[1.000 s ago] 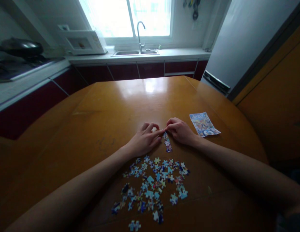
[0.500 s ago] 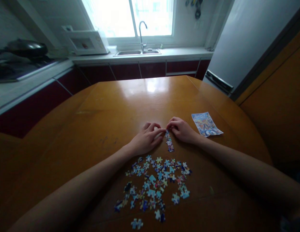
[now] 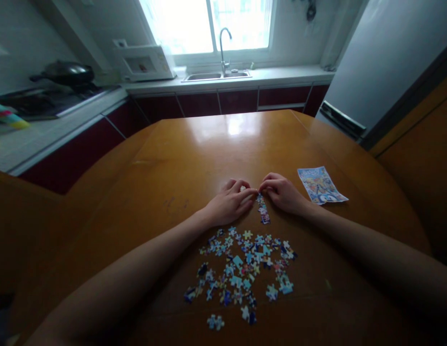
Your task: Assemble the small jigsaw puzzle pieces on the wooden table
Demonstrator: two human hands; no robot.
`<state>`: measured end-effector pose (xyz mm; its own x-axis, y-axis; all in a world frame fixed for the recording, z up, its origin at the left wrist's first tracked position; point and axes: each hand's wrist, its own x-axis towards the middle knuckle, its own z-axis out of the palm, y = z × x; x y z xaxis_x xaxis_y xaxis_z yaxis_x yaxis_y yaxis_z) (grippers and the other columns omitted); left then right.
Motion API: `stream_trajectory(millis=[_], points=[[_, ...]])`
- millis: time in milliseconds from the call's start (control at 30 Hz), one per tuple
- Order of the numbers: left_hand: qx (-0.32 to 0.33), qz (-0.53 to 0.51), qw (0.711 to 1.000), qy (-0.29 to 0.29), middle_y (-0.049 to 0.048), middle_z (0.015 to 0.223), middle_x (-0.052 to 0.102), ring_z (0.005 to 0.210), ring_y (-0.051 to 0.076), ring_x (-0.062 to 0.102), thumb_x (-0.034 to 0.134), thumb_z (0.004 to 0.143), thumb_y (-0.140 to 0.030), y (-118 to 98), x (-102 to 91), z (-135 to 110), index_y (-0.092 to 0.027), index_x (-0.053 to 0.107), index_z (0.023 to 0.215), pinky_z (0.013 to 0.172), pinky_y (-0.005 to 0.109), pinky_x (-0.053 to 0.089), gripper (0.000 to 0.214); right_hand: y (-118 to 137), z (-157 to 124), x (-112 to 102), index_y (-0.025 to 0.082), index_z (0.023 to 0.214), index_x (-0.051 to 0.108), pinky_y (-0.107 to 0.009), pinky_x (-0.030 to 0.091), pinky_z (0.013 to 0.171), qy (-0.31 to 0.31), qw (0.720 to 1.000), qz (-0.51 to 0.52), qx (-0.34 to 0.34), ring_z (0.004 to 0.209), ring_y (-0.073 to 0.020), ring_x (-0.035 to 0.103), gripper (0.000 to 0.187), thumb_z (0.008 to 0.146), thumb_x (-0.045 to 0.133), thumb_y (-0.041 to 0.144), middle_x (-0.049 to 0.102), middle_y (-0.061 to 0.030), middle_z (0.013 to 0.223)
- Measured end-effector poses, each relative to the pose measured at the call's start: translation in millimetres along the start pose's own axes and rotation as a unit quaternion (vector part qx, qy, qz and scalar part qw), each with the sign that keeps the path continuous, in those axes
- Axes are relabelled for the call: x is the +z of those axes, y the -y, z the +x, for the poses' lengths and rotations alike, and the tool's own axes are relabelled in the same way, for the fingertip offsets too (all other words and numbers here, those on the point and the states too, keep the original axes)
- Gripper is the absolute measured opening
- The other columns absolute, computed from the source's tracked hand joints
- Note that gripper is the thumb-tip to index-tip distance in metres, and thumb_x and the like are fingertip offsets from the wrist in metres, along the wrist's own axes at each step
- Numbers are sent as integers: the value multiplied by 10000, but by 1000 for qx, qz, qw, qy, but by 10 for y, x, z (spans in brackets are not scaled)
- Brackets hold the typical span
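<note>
Both hands rest on a brown wooden table (image 3: 194,158). My left hand (image 3: 230,204) and my right hand (image 3: 283,192) meet fingertip to fingertip at the far end of a short joined strip of jigsaw pieces (image 3: 263,211). The fingers of each hand are curled and pinched there, on a small piece I can barely make out. Nearer to me lies a scatter of several loose jigsaw pieces (image 3: 243,269), mostly blue and white.
A printed picture card (image 3: 321,184) lies right of my right hand. Behind the table run a counter with a sink and tap (image 3: 223,72), a microwave (image 3: 146,62) and a pan on a hob (image 3: 66,74). A grey fridge (image 3: 381,62) stands at the right.
My hands stay pinched at the strip's far end. The view has turned left, so everything sits a little further right in the picture.
</note>
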<state>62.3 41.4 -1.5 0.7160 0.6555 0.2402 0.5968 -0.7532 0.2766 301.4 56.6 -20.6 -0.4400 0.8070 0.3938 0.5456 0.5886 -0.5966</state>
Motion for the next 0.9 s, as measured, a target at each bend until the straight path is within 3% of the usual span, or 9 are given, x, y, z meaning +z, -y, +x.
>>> stream_trajectory(millis=[367,633,900], points=[[-3,-19,1000,-12,73,1258,552,1153,248,467,447,1032,-391,-12,-1,-11,-290,546,1350,1072,442,407,348,-27,-4,-6,221,850,736,-374,485,798,3,1000,11,-5,874,-212,604,230,859,546,91,652,-66,922],[-48,-79,992,-85,68,1102,622,1082,231,512,499,964,-211,59,27,19,-202,595,1094,985,420,462,162,18,-7,-12,190,976,702,-339,476,680,-45,997,50,30,757,-185,589,199,867,548,128,667,-62,906],[-86,-94,984,-124,64,1044,649,1044,224,551,510,888,-131,85,54,29,-191,584,1032,919,415,483,172,1,0,-5,194,1022,693,-354,509,720,-59,994,77,57,820,-205,635,216,864,550,157,693,-63,921]])
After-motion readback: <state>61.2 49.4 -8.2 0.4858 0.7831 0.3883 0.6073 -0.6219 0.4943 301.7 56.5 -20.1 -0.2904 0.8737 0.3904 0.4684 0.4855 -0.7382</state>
